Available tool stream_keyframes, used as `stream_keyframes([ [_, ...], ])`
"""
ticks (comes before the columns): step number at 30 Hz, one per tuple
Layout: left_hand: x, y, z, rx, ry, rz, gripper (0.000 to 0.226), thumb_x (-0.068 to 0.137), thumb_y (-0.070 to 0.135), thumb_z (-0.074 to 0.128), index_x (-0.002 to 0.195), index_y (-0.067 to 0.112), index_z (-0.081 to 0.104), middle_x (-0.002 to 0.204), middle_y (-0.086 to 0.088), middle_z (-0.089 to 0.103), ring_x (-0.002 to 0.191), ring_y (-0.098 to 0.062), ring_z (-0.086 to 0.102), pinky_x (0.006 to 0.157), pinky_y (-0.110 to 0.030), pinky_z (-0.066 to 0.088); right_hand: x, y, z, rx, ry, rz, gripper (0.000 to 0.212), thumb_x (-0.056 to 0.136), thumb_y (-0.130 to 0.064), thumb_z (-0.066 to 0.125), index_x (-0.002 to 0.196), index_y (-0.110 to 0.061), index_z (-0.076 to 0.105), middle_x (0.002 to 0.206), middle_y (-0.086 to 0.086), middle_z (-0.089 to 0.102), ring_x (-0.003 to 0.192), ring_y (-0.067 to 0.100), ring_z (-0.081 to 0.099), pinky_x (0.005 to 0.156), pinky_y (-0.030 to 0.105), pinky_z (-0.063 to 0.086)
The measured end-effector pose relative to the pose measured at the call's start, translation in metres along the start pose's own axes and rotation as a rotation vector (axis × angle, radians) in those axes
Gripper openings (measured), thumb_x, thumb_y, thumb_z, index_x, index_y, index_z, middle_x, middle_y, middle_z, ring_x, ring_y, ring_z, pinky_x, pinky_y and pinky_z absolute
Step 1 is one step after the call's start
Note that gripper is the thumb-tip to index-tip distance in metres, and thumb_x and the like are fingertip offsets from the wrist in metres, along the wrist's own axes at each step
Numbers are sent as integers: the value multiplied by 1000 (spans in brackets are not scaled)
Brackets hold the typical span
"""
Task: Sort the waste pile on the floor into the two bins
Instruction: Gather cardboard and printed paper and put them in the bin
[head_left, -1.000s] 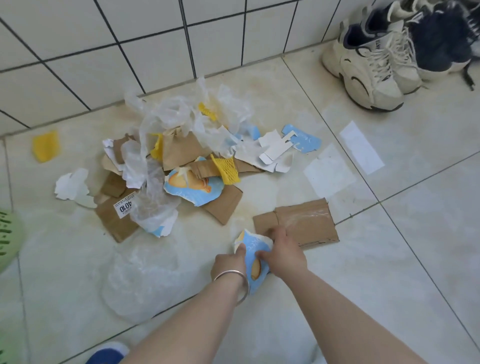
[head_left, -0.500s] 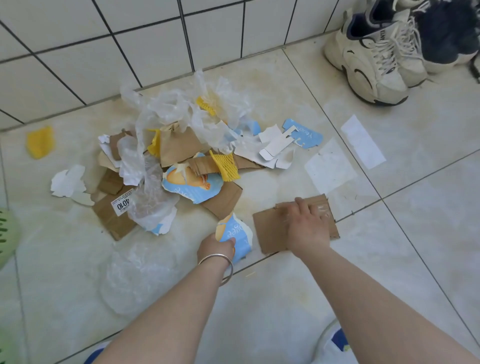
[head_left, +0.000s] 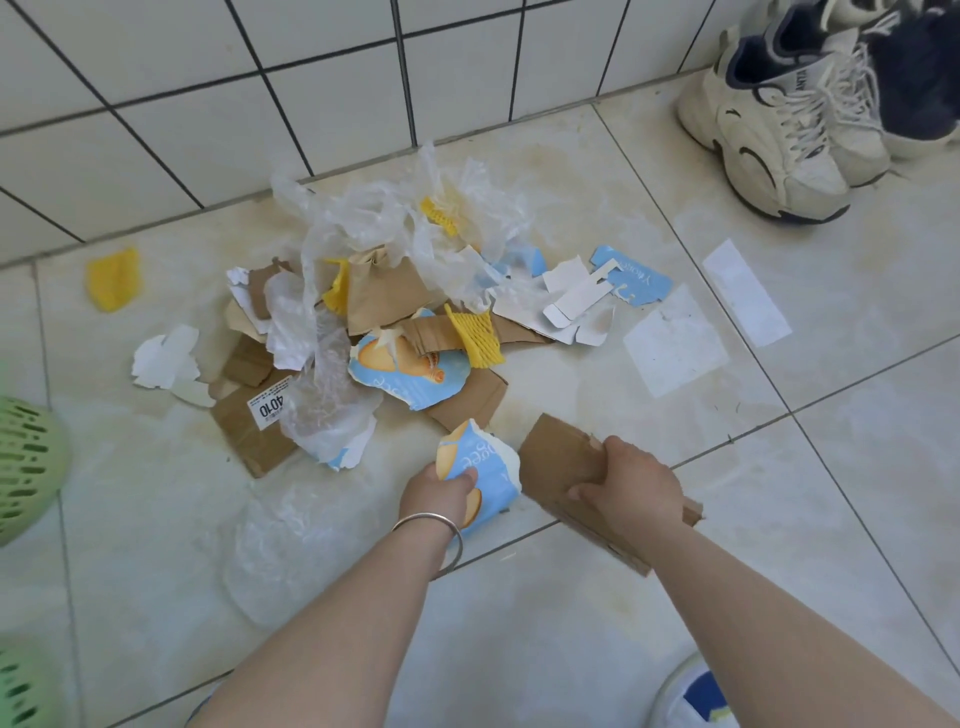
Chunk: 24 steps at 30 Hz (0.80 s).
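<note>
The waste pile (head_left: 395, 312) lies on the tiled floor near the wall: brown cardboard scraps, clear plastic film, yellow foam netting, blue printed card and white paper. My left hand (head_left: 441, 491), with a bangle on the wrist, grips a torn blue card piece (head_left: 480, 465). My right hand (head_left: 631, 486) grips a brown cardboard sheet (head_left: 558, 460) and holds it tilted off the floor. A green perforated bin (head_left: 26, 462) shows at the left edge; a second green rim (head_left: 15, 686) sits at the bottom left.
A crumpled clear plastic bag (head_left: 291, 551) lies left of my left arm. White paper pieces (head_left: 675, 348) and a strip (head_left: 745, 291) lie to the right. Sneakers (head_left: 779, 114) stand at the top right. A yellow scrap (head_left: 113, 278) lies apart by the wall.
My right hand went from the blue card to the brown cardboard sheet, closed on it and lifted it off the floor. My left hand kept hold of the blue card piece.
</note>
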<state>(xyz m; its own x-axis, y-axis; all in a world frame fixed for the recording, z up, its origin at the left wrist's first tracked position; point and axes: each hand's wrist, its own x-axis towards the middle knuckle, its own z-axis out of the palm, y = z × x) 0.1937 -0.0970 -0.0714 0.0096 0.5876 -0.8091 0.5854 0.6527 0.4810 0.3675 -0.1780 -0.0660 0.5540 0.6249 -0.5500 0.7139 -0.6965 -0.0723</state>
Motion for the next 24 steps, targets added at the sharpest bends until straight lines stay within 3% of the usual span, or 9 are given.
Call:
stream_keyframes([
  [2,-3,2,-6,-80,-24,17,23,91,22,57,109,10,65,95,-6,62,87,-25,55,78,-26,39,2,-2,-7,296,-53,51,31,84,-40,63,80,-16,44,82,2,57,82,27,56,65,32,41],
  [5,-8,4,-14,-209,-91,2,20,90,19,58,107,10,66,93,-8,64,85,-26,58,80,-31,44,4,-11,-17,678,-119,71,20,90,-32,59,93,-13,55,92,4,61,89,26,58,75,34,48],
  [8,-12,7,-24,-307,-150,-5,7,89,18,61,91,18,67,98,-10,67,94,-30,63,97,-44,49,1,-32,-25,921,-129,57,14,90,-27,60,101,-18,60,101,4,66,95,25,62,85,38,53],
  [13,-11,14,-44,-415,-128,44,12,89,12,61,81,20,64,97,-12,68,94,-31,64,96,-45,48,-3,-84,-18,1012,-208,16,15,89,-21,61,95,-7,65,90,12,69,79,20,60,73,30,49],
  [15,-5,11,-55,-417,-45,61,8,88,12,61,84,18,64,103,-15,69,97,-34,65,97,-47,49,-4,-105,-11,1031,-251,31,25,88,-23,63,96,0,64,98,20,69,80,20,59,74,32,49],
  [17,1,9,-69,-417,25,75,6,88,12,61,93,14,62,106,-15,67,99,-33,64,97,-45,49,-3,-122,-6,1080,-323,57,20,87,-25,64,90,-5,66,97,16,70,85,24,62,81,36,52],
  [21,20,9,-93,-467,125,91,15,87,12,62,102,15,63,105,-12,66,98,-30,62,97,-44,46,13,-145,13,1284,-404,239,21,88,-38,60,87,-18,65,105,12,69,100,29,65,95,44,51],
  [24,30,11,-99,-508,175,98,20,88,13,61,107,12,64,102,-9,64,93,-25,59,90,-37,46,28,-151,19,1390,-352,410,22,93,-30,54,88,-10,62,92,12,68,85,25,65,89,40,51],
])
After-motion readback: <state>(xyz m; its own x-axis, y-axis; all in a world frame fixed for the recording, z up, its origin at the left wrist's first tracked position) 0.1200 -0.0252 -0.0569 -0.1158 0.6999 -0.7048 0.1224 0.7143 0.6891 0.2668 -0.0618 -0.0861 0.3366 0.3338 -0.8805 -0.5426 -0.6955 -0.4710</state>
